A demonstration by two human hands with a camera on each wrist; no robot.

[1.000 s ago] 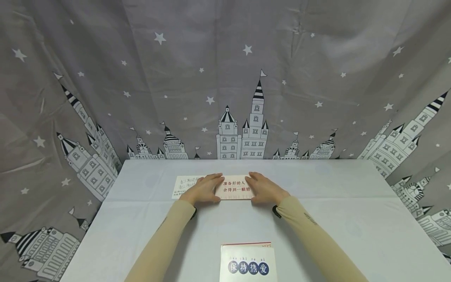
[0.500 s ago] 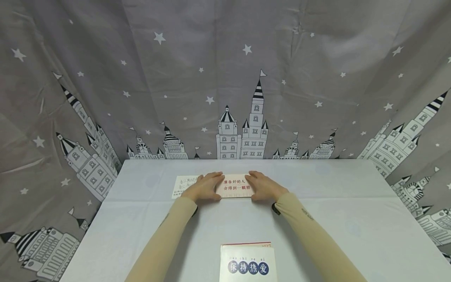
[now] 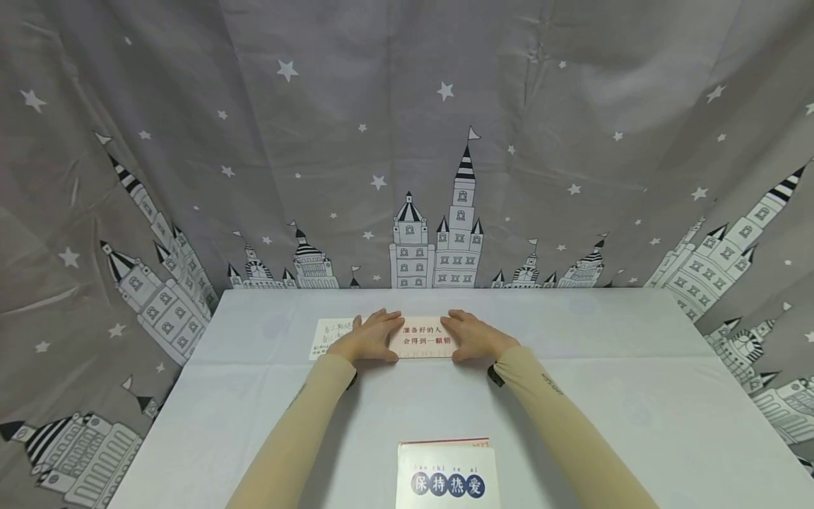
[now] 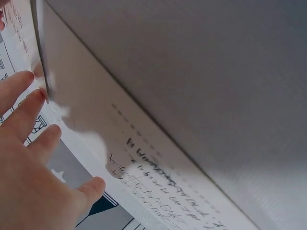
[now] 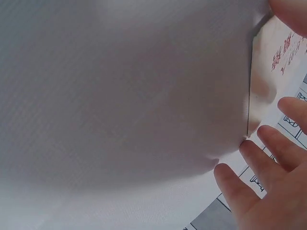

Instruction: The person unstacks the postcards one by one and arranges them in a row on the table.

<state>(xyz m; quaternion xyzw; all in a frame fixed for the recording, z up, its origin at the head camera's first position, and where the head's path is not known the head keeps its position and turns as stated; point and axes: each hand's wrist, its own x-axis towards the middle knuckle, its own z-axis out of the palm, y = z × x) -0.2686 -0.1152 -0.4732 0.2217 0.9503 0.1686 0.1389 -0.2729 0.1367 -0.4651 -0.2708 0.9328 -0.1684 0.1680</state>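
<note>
A pale card with two lines of red characters (image 3: 427, 336) lies flat between my hands near the back of the table. My left hand (image 3: 365, 339) holds its left end, thumb at the near edge and fingers toward the far edge. On the right end, my right hand (image 3: 480, 338) holds it in the same way. In the right wrist view the thumb (image 5: 292, 14) is at the near corner and the fingertips (image 5: 247, 146) are by the far one. Left of it lies a white card with black handwriting (image 3: 326, 338), partly hidden under my left hand.
A white card with blue circles (image 3: 448, 488) lies at the table's front middle, over another card with a red edge (image 3: 445, 441). A grey curtain (image 3: 407, 141) printed with castles and stars hangs behind the white table (image 3: 604, 410).
Both hands and the red-lettered card have shifted very slightly away from me. The left hand's fingers have lifted and spread a little. The front cards have stayed put.
</note>
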